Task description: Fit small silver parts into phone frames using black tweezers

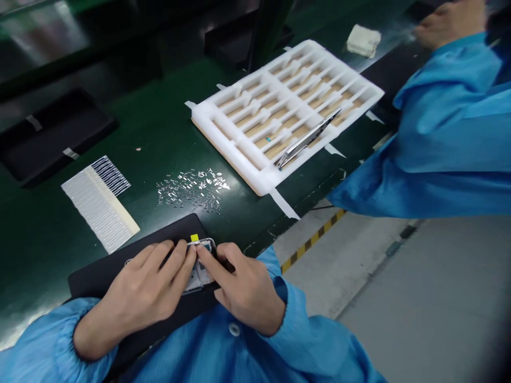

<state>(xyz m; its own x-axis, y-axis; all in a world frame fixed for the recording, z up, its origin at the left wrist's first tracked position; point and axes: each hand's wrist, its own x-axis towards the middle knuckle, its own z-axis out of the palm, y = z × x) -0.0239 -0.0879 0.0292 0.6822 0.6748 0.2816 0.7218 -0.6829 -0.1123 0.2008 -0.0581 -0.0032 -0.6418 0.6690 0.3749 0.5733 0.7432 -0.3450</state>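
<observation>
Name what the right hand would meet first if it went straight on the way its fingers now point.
The right hand would first meet the metal-rimmed frame, and seems already to touch it, though depth is hard to judge from this view.

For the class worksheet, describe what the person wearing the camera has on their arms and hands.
The left sleeve and right sleeve are bright blue, slightly shiny smock fabric, gathered into elasticated cuffs. The left hand and right hand are bare, with no gloves, rings or watch showing. A round pale button sits on the smock front.
</observation>
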